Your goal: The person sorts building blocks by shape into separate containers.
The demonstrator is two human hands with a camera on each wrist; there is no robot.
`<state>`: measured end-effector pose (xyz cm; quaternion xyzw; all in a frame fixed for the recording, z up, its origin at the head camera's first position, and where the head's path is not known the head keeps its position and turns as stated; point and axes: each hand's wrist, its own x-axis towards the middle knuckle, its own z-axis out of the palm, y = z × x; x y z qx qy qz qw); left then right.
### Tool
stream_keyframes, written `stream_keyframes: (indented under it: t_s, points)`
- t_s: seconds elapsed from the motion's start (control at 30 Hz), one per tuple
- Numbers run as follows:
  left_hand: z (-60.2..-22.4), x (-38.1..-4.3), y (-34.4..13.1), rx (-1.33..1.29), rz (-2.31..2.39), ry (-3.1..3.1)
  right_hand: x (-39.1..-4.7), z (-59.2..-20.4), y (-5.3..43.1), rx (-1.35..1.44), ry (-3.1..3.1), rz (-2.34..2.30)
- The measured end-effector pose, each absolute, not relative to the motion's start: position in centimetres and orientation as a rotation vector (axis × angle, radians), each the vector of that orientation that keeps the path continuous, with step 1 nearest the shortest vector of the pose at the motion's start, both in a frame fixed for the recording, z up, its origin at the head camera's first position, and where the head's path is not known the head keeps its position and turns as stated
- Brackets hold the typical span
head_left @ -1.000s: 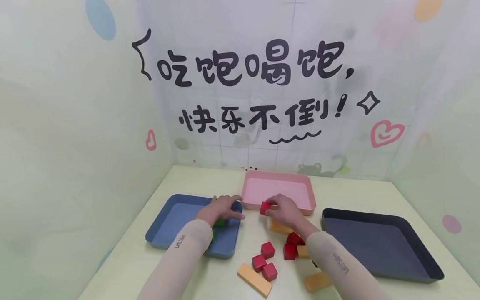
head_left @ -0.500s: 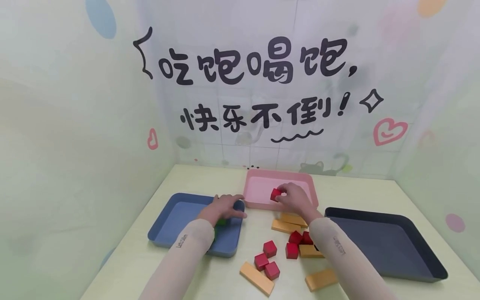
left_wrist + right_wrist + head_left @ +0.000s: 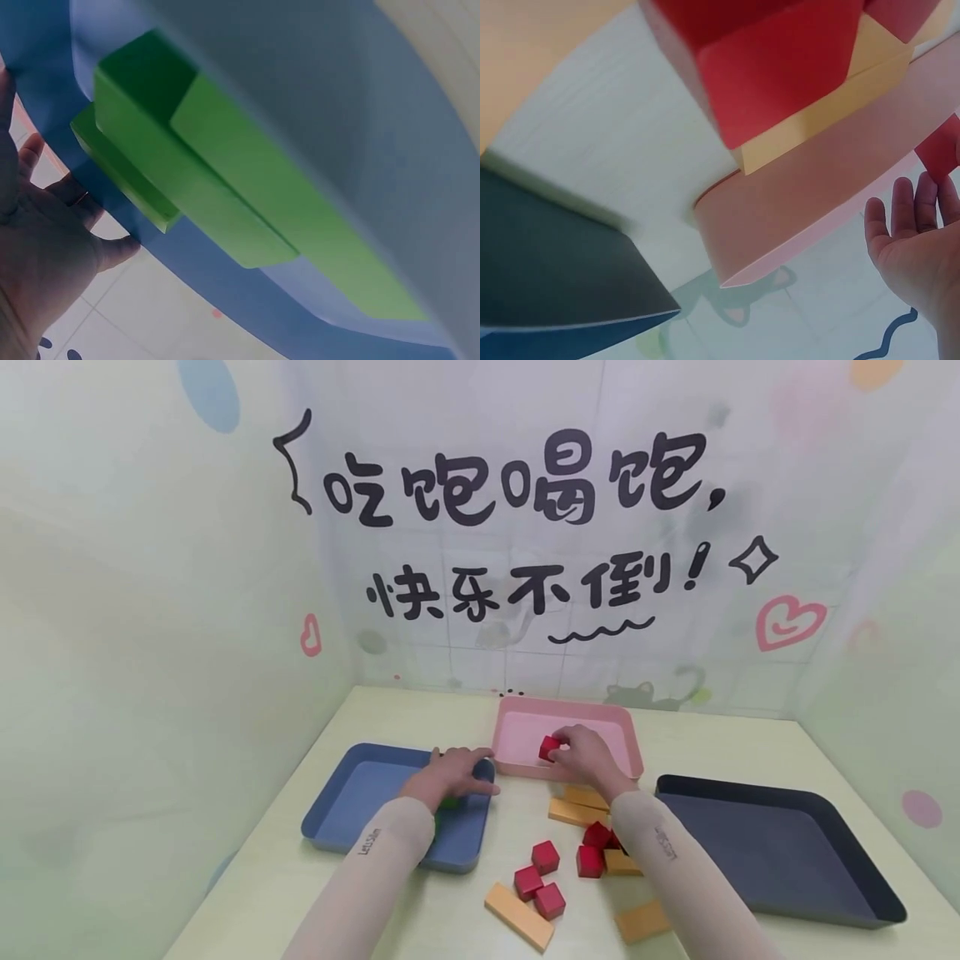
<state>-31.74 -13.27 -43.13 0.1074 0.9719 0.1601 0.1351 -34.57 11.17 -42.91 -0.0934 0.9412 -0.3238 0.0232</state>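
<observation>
Between thumb and fingers my right hand pinches a red cube over the pink tray. In the right wrist view this cube shows only partly at the right edge. My left hand is at the far right corner of the blue tray, its fingers spread and gripping nothing. Green blocks lie in that tray, mostly hidden by the left hand and sleeve in the head view. The left wrist view shows the fingers at the tray's rim, beside the blocks.
Several loose red cubes and yellow-orange blocks lie on the table in front of the pink tray. A dark grey tray stands at the right. Printed walls enclose the table at the back and sides.
My right hand has carried the red cube from the pink tray's front rim to over its inside. The left hand has stayed at the blue tray. The head view has shifted slightly.
</observation>
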Motion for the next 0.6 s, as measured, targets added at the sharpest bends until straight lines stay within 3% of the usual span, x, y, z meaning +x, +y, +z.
stream_keyframes:
  t_s: [0.6]
  points:
    - [-42.7,-31.5,-13.4,0.313,0.477,2.815,-35.9,-43.9,9.0,-0.261,2.884,-1.035]
